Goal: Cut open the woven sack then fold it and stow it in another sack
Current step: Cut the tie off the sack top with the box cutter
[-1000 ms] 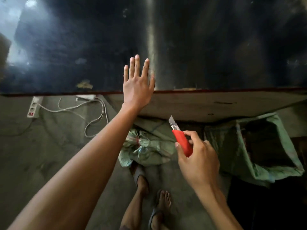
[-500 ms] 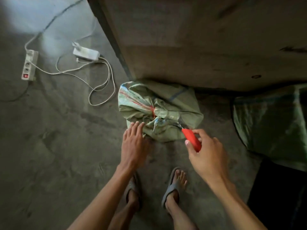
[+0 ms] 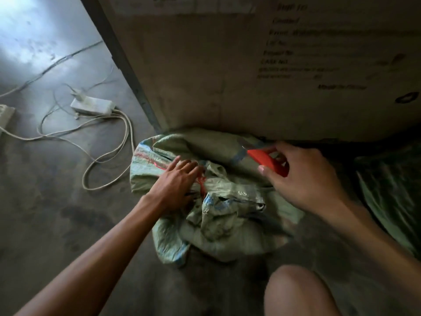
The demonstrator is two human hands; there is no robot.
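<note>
A pale green woven sack [image 3: 218, 233], tied shut at its neck with red string [image 3: 201, 183], lies on the concrete floor in front of me. My left hand [image 3: 176, 181] rests on the sack beside the tied neck, fingers spread over the cloth. My right hand [image 3: 300, 179] holds a red utility knife [image 3: 266, 161] just above the sack's far side, its blade pointing left. A second green sack [image 3: 391, 192] lies at the right edge, partly out of view.
A large cardboard box [image 3: 250, 76] with printed text stands right behind the sack. A white power adapter [image 3: 92, 106] and looping cables [image 3: 107, 142] lie on the floor to the left. My bare knee [image 3: 300, 293] shows at the bottom right.
I have crouched down close to the sack. My left hand has moved from its near edge onto the tied neck. My right hand has carried the knife up over the sack's far side.
</note>
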